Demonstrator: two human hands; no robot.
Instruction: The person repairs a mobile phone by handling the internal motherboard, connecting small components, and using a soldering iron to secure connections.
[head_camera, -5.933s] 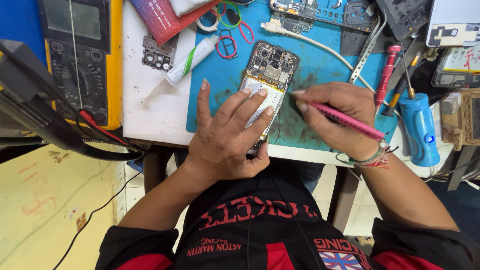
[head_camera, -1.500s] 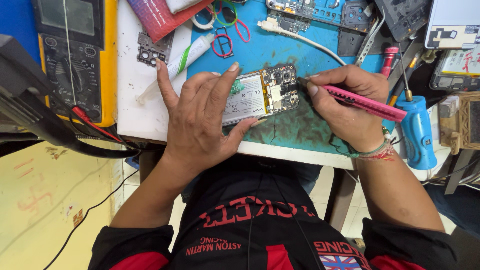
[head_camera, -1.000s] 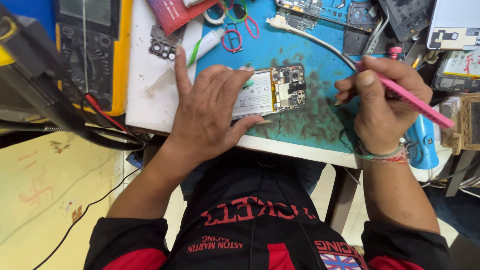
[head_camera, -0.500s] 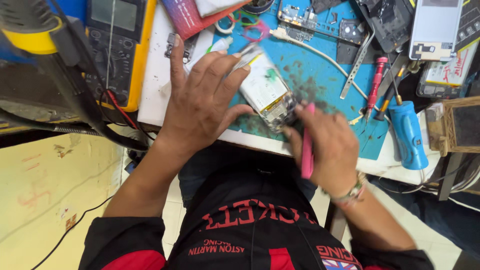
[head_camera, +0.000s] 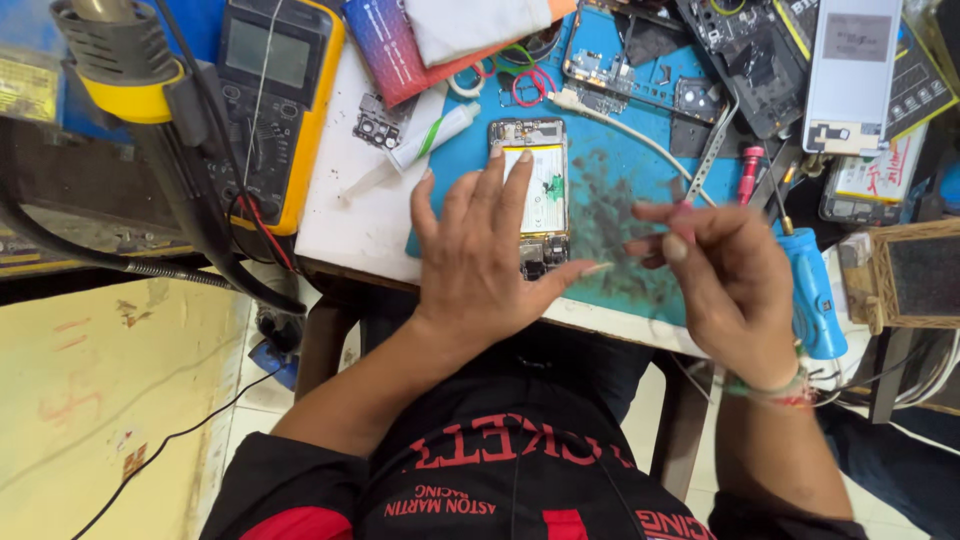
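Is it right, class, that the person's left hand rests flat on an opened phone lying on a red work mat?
Not quite. The head view shows the left hand flat on the opened phone, but the work mat under it is blue, not red. The rest stands.

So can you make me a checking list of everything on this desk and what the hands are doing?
Surface: blue work mat, smudged dark near its middle, on a white table.
Job's things: opened phone, back off, insides showing, lying flat on the mat.
Clutter: yellow multimeter, white tube, red screwdriver, blue tool, phone parts along the top.
Grip: left hand flat, fingers spread, resting on the phone; right hand raised beside it, blurred, fingertips pinched, what it holds unclear.
Cables: white cable across the mat; black leads at the left.
Surroundings: yellowish floor below.
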